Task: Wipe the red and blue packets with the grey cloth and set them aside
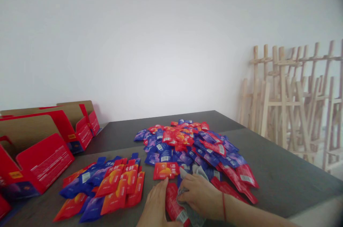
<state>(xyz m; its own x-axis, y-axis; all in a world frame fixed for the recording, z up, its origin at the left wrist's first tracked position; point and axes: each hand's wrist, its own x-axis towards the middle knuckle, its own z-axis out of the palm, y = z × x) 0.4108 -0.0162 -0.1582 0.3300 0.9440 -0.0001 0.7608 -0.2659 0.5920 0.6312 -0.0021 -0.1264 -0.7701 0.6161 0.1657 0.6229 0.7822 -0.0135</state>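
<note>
A red packet (173,202) lies on the dark table in front of me, with a white barcode patch near its lower end. My left hand (155,203) holds it along its left side, the thumb at the bottom edge. Closed around a crumpled grey cloth (200,172), my right hand (199,192) presses it against the packet's right side. Just beyond my fingers is an orange-red packet (165,170) with a fruit picture. A large heap of red and blue packets (184,141) spreads behind both hands. Parts of the held packet are covered by hand and cloth.
To the left lies a smaller pile of orange-red and blue packets (112,184). Open red cardboard boxes (45,159) stand along the left side. The dark table's (270,162) right edge runs diagonally, with wooden easels (284,102) beyond it near a white wall.
</note>
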